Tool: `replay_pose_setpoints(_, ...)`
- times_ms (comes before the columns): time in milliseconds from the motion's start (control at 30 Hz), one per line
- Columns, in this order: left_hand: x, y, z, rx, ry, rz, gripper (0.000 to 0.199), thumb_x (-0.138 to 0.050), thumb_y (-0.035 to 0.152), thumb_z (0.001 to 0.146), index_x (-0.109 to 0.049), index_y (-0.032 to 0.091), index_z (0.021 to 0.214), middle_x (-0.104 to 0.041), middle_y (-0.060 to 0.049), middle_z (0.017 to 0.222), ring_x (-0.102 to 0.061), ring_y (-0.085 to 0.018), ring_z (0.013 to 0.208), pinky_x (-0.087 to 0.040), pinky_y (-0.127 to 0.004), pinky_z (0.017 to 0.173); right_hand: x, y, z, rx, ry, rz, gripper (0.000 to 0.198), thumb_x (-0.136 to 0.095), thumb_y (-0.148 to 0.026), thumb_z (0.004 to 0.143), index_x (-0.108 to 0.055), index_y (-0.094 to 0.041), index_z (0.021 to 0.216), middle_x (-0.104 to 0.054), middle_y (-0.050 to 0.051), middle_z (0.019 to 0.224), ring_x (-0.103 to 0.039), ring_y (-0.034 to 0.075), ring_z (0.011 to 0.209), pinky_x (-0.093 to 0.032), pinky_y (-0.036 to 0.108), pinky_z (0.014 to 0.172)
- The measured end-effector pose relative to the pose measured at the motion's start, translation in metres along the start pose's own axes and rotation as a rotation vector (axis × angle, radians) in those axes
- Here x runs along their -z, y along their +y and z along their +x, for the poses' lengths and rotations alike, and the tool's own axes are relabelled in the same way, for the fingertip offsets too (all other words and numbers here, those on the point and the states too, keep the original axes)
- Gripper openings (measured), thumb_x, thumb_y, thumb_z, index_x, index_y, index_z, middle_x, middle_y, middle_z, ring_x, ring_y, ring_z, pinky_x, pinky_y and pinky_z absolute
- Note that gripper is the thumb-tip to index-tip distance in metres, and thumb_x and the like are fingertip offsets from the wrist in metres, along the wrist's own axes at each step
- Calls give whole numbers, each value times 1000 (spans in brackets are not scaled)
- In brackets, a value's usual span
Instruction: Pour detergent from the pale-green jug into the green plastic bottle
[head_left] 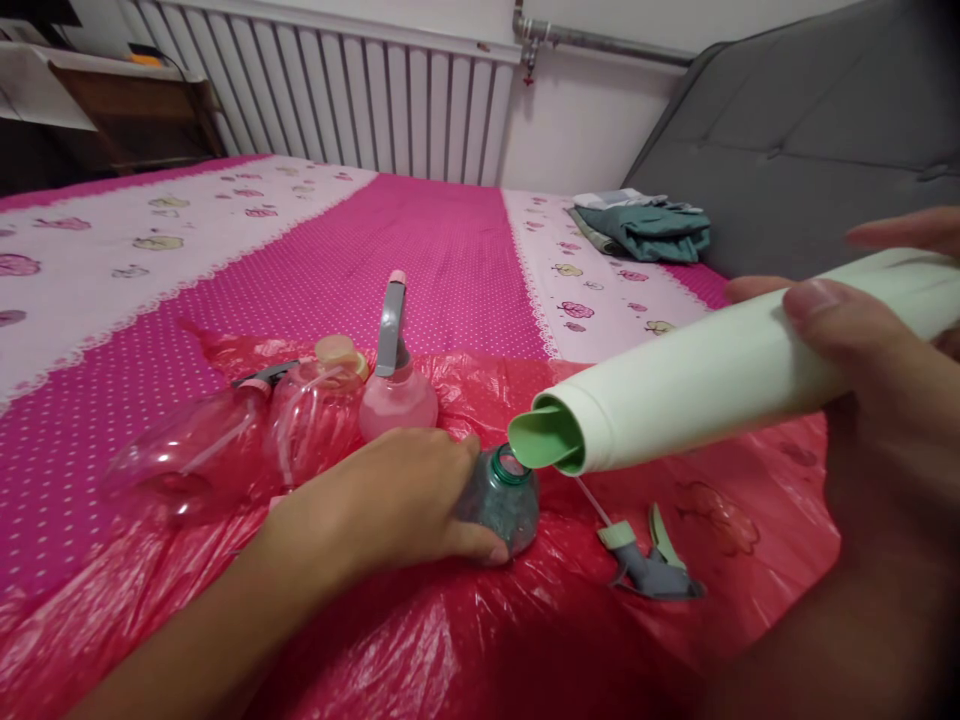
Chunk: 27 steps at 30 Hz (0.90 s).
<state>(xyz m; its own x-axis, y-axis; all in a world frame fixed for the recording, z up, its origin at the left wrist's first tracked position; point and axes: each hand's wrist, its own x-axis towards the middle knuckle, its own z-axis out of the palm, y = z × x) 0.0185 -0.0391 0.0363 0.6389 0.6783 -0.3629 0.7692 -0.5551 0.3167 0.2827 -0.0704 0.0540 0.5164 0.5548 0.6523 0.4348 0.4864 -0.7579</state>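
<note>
My left hand (405,500) is wrapped round a small green see-through bottle (511,510) with an uncapped neck. In my right hand (870,340) is a long pale green bottle (697,385), tilted so that its green spout (541,436) points down at the small bottle's mouth. The spout's tip is right beside that mouth; whether liquid is flowing I cannot tell. A grey and pale green spray trigger head (652,565) with a thin tube lies to the right of the small bottle. Behind my left hand stands a pink spray bottle (397,400) with a grey trigger.
Red plastic sheeting (600,650) covers the front of the pink bed (450,250). Two clear pinkish spray bottles, one (195,460) lying at the left and another (311,420), are beside the pink one. Folded clothes (645,225) lie near the grey headboard (817,140). A radiator (337,90) is behind.
</note>
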Motion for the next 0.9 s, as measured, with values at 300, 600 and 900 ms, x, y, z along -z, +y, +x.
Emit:
replay_pose_setpoints(300,0,-2,0,-27,-23,-10,40,-74,56,85,-71,18,98,-74,-6,87,-66,-22,69,-39,-31,59,-3,-4,-5,-48,-35,-106,61,-83,-45,70,-66,-19,122,-54,4,91,-65,15,90,-56,19,64)
replay_pose_setpoints(600,0,-4,1,-32,-19,4,45,-71,59,86,-70,17,101,-74,-8,90,-67,-24,71,-39,-31,60,-1,-3,-5,-72,-39,-135,58,-82,-49,72,-66,-21,121,-45,2,79,-45,-1,63,-35,11,49)
replay_pose_setpoints(900,-3,-3,1,-17,-14,10,45,-73,57,85,-70,17,105,-75,-8,92,-68,-24,71,-40,-31,58,1,-10,-8,-9,-30,-111,61,-82,-47,74,-64,-16,123,-52,6,90,-66,19,93,-59,25,66)
